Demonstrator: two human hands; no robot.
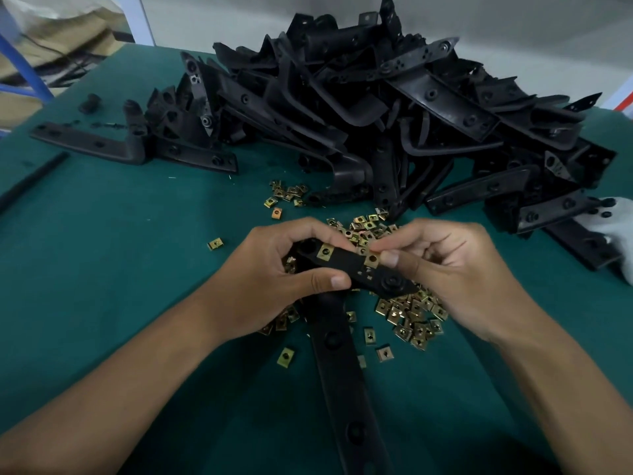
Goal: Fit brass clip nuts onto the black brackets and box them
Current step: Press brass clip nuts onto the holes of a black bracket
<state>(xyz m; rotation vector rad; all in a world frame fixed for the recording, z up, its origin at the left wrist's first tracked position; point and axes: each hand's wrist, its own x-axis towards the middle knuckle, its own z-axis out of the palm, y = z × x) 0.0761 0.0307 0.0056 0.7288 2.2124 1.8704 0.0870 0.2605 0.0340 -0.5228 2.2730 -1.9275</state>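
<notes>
On the green-covered table [102, 269], one square brass clip nut [324, 252] is seated on the held black plastic bracket [346, 269], gripped by the left hand [270, 279]; a second nut [372, 259] is pinched on by the right hand [445, 269]; a large bracket pile [394, 114] remains, and no box is seen.

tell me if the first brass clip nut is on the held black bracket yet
On: one square brass clip nut sits clipped over the black plastic bracket's edge.

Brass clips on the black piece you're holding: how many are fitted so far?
2. One brass clip sits near the left hand; the second brass clip is pinched by the right hand, going onto the bracket. Fingers may hide others.
</notes>
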